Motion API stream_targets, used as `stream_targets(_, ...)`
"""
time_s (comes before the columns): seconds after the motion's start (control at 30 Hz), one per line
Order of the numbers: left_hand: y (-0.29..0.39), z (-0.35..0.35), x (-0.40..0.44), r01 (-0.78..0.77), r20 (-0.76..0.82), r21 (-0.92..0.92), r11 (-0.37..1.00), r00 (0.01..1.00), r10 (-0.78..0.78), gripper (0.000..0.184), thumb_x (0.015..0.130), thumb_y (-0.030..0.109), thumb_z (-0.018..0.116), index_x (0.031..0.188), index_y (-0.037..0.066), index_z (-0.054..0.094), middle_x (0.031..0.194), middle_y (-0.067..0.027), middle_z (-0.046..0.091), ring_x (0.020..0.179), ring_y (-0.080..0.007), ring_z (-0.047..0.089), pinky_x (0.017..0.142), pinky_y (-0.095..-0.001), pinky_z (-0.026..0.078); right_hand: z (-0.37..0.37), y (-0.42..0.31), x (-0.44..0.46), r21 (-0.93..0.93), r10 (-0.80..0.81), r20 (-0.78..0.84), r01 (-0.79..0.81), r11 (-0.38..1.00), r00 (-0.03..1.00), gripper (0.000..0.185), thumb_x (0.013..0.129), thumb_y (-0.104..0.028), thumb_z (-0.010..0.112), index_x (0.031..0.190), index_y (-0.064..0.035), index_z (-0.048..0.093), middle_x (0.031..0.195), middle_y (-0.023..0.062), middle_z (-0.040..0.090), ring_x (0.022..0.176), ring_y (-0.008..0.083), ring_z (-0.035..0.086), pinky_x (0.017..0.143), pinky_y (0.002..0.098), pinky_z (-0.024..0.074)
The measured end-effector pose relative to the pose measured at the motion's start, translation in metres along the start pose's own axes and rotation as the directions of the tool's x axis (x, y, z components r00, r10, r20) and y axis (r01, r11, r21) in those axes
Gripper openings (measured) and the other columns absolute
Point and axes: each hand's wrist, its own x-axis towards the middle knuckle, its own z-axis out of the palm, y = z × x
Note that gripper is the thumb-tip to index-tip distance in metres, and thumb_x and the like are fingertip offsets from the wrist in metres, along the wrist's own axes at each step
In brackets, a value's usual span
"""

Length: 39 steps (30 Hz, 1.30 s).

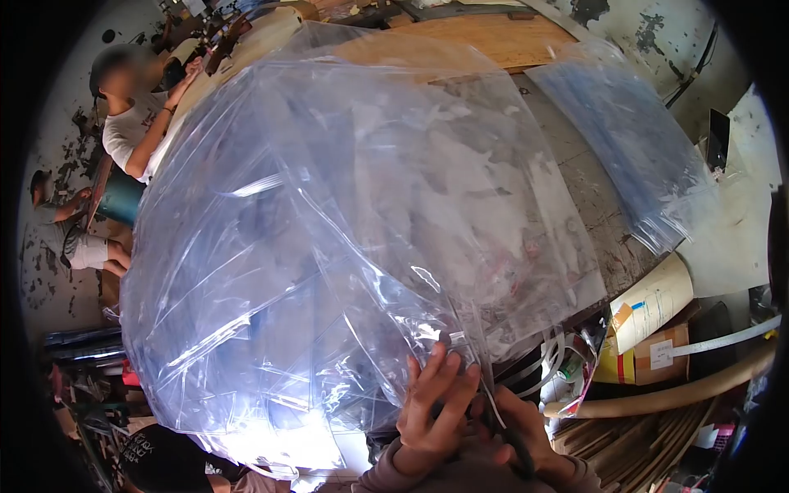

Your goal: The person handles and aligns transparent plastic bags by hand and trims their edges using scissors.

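A large clear plastic sheet (246, 246) with shiny creases spreads over the work table and hangs toward me at the near side. My left hand (436, 403) is at its near edge, fingers bent and closed on the plastic. Close beside it on the right, my right hand (530, 431) grips what looks like a pair of scissors (518, 452). Their dark handle is by my palm, and a thin blade points up along a narrow strip of the sheet. Parts of the right fingers are hidden behind the tool.
A stack of clear plastic sheets (633, 140) lies on the table's right side. A cardboard box (657, 353), a rolled sheet (649, 300) and a long tube (666, 398) are below right. People are at the left; a dark cap (164, 460) shows at lower left.
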Motion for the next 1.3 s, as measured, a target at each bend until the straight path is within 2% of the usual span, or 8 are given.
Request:
stream_targets(0.37,0.003,-0.002,0.003,0.008,-0.008,0.009,1.0,1.0,-0.008,0.02,0.078,0.004,0.059,0.096,0.007,0.068,0.102,-0.0121,0.063,0.104,-0.0318,0.059,0.089,-0.0466,0.047,-0.001,0.004,-0.001,0.079,-0.021,0.027,0.019,0.997,0.999,0.076,0.062,-0.064,0.069,0.1,-0.0006,0.051,0.065,-0.0006,0.053,0.058,0.0049,0.048,0.051,0.0188,0.036)
stream_targets(0.43,0.005,-0.002,0.005,0.039,-0.016,0.029,0.999,0.999,-0.039,0.015,0.08,-0.004,0.059,0.086,0.006,0.067,0.092,-0.0114,0.061,0.099,-0.0328,0.061,0.089,-0.0481,0.048,-0.003,0.007,-0.001,0.083,-0.05,0.042,0.046,0.995,0.998,0.06,0.065,-0.04,0.08,0.105,-0.0034,0.054,0.065,-0.0017,0.052,0.06,0.0037,0.048,0.054,0.019,0.0382)
stream_targets(0.57,0.003,-0.001,0.003,0.032,-0.01,0.04,0.999,0.999,-0.032,0.015,0.08,-0.005,0.059,0.087,0.006,0.067,0.092,-0.0113,0.06,0.099,-0.0324,0.061,0.09,-0.0482,0.047,-0.008,0.004,0.002,0.089,-0.07,0.067,0.064,0.994,0.995,0.058,0.066,-0.037,0.08,0.105,-0.0027,0.054,0.067,-0.0011,0.053,0.063,0.004,0.049,0.054,0.0194,0.0378)
stream_targets(0.63,-0.003,-0.001,-0.002,-0.017,0.0,-0.027,0.999,1.0,0.017,0.033,0.073,-0.007,0.052,0.098,0.006,0.068,0.106,-0.013,0.061,0.106,-0.0323,0.058,0.094,-0.0476,0.043,-0.008,0.001,0.005,0.106,-0.081,0.073,0.073,0.992,0.994,0.057,0.067,-0.037,0.08,0.105,-0.0025,0.053,0.067,-0.0016,0.052,0.064,0.0034,0.048,0.054,0.0189,0.0365)
stream_targets(0.73,0.004,-0.002,0.003,0.033,-0.007,0.011,0.999,0.999,-0.033,0.016,0.08,-0.006,0.059,0.087,0.006,0.067,0.092,-0.0107,0.06,0.1,-0.0317,0.061,0.091,-0.0485,0.046,-0.009,-0.001,0.008,0.147,-0.08,0.088,0.066,0.987,0.993,0.057,0.067,-0.037,0.08,0.104,-0.0022,0.053,0.067,-0.0025,0.05,0.064,0.0033,0.046,0.055,0.019,0.0356)
stream_targets(0.97,0.002,0.0,0.002,0.028,-0.025,-0.01,1.0,0.999,-0.029,0.015,0.078,-0.006,0.06,0.086,0.005,0.066,0.091,-0.0106,0.06,0.1,-0.0319,0.061,0.092,-0.0494,0.046,-0.008,0.004,0.006,0.146,-0.075,0.071,0.064,0.987,0.995,0.057,0.066,-0.034,0.081,0.105,-0.0033,0.053,0.066,-0.005,0.048,0.062,0.0021,0.043,0.055,0.0184,0.0336)
stream_targets(1.03,-0.002,0.002,-0.002,-0.007,-0.038,-0.066,0.998,0.999,0.005,0.04,0.068,-0.012,0.048,0.099,0.006,0.067,0.104,-0.0124,0.06,0.105,-0.0324,0.059,0.097,-0.0488,0.041,-0.008,0.005,0.006,0.114,-0.074,0.065,0.066,0.991,0.995,0.057,0.066,-0.032,0.081,0.107,-0.0035,0.054,0.066,-0.0055,0.047,0.062,0.0016,0.043,0.055,0.0177,0.0335)
stream_targets(1.3,-0.001,0.003,-0.001,0.024,-0.051,-0.074,0.997,0.998,-0.028,0.037,0.069,-0.012,0.051,0.098,0.005,0.067,0.102,-0.0106,0.061,0.104,-0.0316,0.06,0.097,-0.0476,0.041,-0.01,0.0,0.012,0.076,-0.103,0.084,0.096,0.992,0.991,0.057,0.068,-0.031,0.08,0.111,-0.0025,0.054,0.067,-0.0043,0.048,0.063,0.0024,0.045,0.056,0.0178,0.0349)
